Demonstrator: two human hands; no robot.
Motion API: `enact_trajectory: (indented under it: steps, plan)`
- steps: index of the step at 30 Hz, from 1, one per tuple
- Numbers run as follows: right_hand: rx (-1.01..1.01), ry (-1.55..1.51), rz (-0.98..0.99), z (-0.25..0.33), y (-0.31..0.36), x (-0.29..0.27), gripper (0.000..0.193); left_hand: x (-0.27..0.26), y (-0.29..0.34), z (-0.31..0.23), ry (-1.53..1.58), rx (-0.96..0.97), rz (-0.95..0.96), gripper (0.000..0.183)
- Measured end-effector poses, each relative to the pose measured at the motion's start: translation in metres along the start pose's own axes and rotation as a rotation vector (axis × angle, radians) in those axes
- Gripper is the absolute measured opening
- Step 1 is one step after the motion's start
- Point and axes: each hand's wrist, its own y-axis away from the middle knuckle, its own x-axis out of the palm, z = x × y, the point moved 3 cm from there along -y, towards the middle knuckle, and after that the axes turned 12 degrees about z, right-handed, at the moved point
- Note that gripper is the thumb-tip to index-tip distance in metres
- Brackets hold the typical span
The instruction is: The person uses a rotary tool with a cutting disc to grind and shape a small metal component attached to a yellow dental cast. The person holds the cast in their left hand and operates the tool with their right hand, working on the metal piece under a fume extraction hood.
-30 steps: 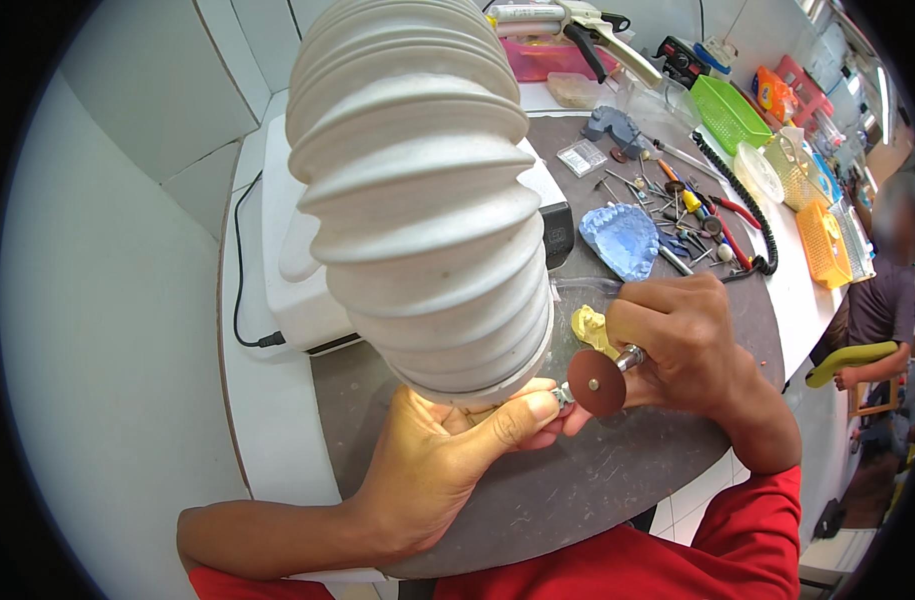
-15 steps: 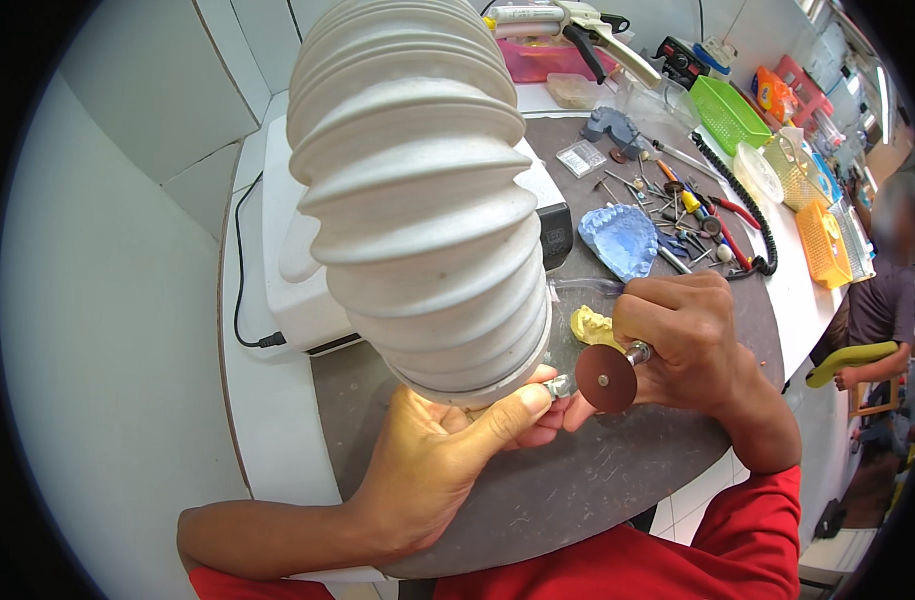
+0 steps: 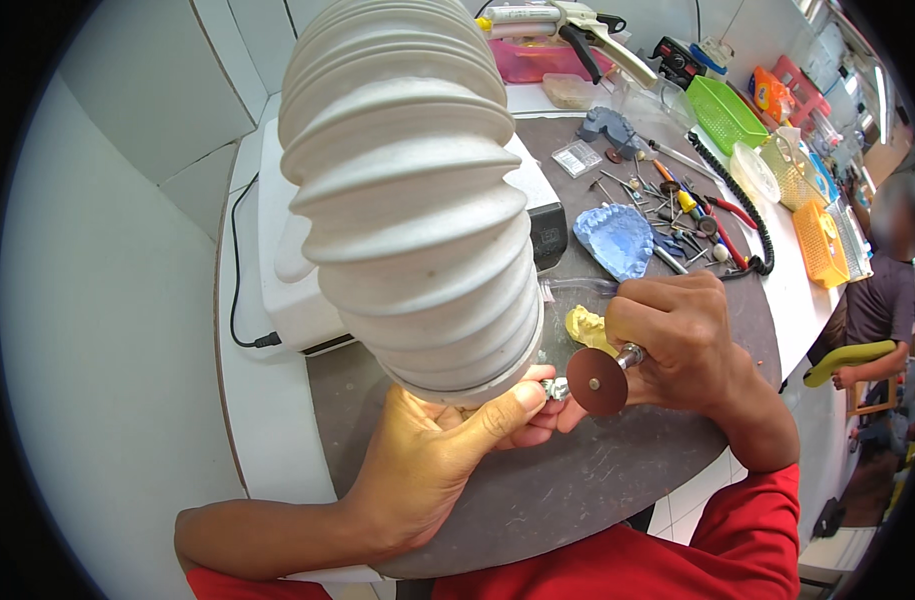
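Note:
My left hand (image 3: 437,455) pinches a small silvery metal dental piece (image 3: 555,388) between thumb and fingers, just under the mouth of a white corrugated suction hose (image 3: 417,200). My right hand (image 3: 672,345) is closed round a rotary handpiece (image 3: 630,355), mostly hidden by the fingers. At its tip sits a flat reddish-brown cutting disc (image 3: 596,382), right beside the metal piece; whether they touch I cannot tell. Behind the disc lies a yellow dental cast (image 3: 589,328). A blue dental cast (image 3: 615,240) rests farther back.
Burs, pliers and small tools (image 3: 687,215) crowd the back right of the grey mat (image 3: 537,500). A coiled black cord (image 3: 752,190) runs beside them. Green (image 3: 727,112) and orange baskets (image 3: 820,243) line the white table. Another person (image 3: 882,290) is at the far right.
The cutting disc has come slightly left, closer to the metal piece. Both hands keep their grips, and the whole view has shifted a little.

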Motion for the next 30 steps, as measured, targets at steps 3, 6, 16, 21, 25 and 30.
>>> enact_trajectory:
  steps: [3, 6, 16, 21, 25, 30]
  plan:
    - [-0.006, -0.009, 0.01, -0.0001, -0.0004, -0.0001, 0.053, -0.0002, 0.0006, 0.0003, 0.007, -0.002, -0.005, 0.027]
    - [-0.005, -0.017, 0.016, -0.0004, 0.0001, 0.001, 0.054, 0.0005, 0.0005, -0.0008, 0.006, -0.009, -0.005, 0.025]
    - [-0.017, -0.025, 0.028, -0.0013, 0.0, 0.0014, 0.055, 0.0001, 0.0004, 0.0007, 0.009, 0.009, 0.001, 0.021]
    - [-0.013, -0.015, 0.03, -0.0014, 0.0005, 0.0017, 0.055, 0.0004, 0.0004, 0.0003, 0.011, 0.005, 0.001, 0.022]
    - [-0.023, -0.013, 0.042, -0.0027, 0.0016, 0.0037, 0.056, 0.0003, 0.0005, 0.0003, 0.013, 0.0, 0.005, 0.022]
    - [-0.017, -0.017, 0.029, -0.001, -0.0005, 0.0015, 0.056, 0.0004, 0.0005, -0.0003, 0.0, -0.005, 0.011, 0.022]
